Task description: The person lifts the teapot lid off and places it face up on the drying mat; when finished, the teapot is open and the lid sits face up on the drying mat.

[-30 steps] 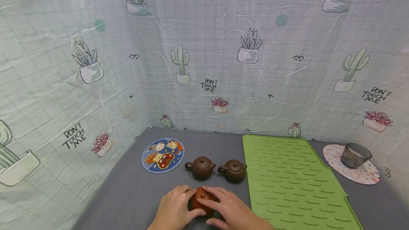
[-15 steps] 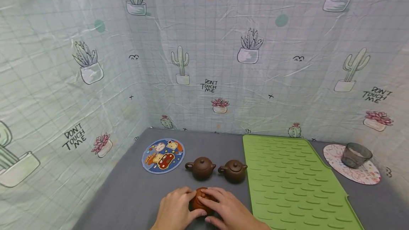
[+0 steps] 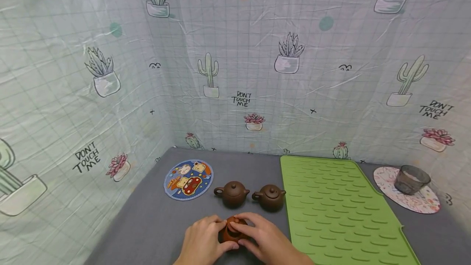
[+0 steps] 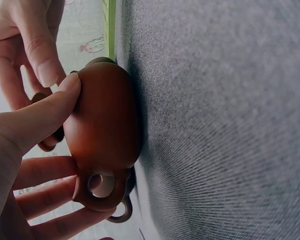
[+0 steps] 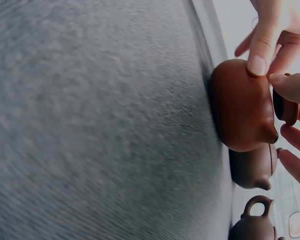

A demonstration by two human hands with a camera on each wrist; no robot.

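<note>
- Cactus-print sheet [image 3: 235, 52]: hangs as backdrop behind and to the left of the bench, meeting it along the far and left edges.
- Bench [image 3: 154, 224]: grey cloth surface; open room lies to the left of the hands and between the pots and the far edge.
- Green mat [image 3: 331, 207]: ribbed, covers the right-centre of the bench; its left edge runs just beside the right hand.
- Round picture mat [image 3: 188, 179]: lies flat, far left of the pots.
- Patterned coaster [image 3: 419, 201]: far right, carrying a grey glass [image 3: 411, 178].
- Two dark teapots [image 3: 232, 193] [image 3: 269, 196]: side by side, lids on, just beyond the hands, apart from them.
- Left hand [image 3: 202, 240]: grips the red teapot's body, thumb on its shoulder.
- Right hand [image 3: 263, 238]: pinches the lid [image 5: 286, 107], raised just clear of the pot mouth.
- Red teapot [image 3: 232, 234]: stands on the bench near its front edge, between both hands.
</note>
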